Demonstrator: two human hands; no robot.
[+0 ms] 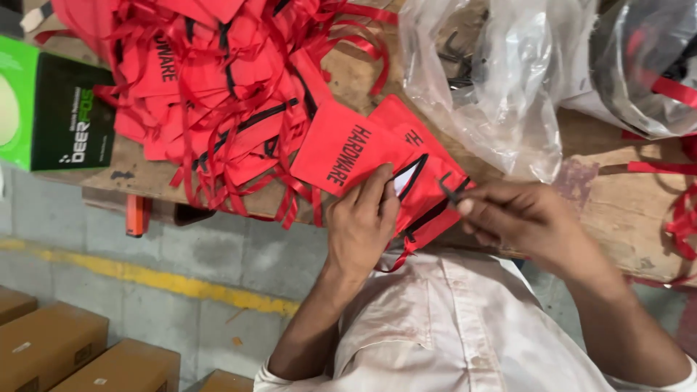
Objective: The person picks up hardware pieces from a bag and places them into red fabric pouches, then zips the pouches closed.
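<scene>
Green-black box (51, 109), clear plastic bags (501, 80), cardboard boxes (51, 345)

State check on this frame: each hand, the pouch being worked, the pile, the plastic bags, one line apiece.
Left hand: gripping the red pouch, holding its mouth open.
Right hand: pinching a small dark metal piece at the pouch opening.
Red pouch: flat on the wooden table, mouth open.
Pile of red pouches: heaped, drawstrings tangled.
Clear plastic bags: crumpled, open or shut unclear.
</scene>
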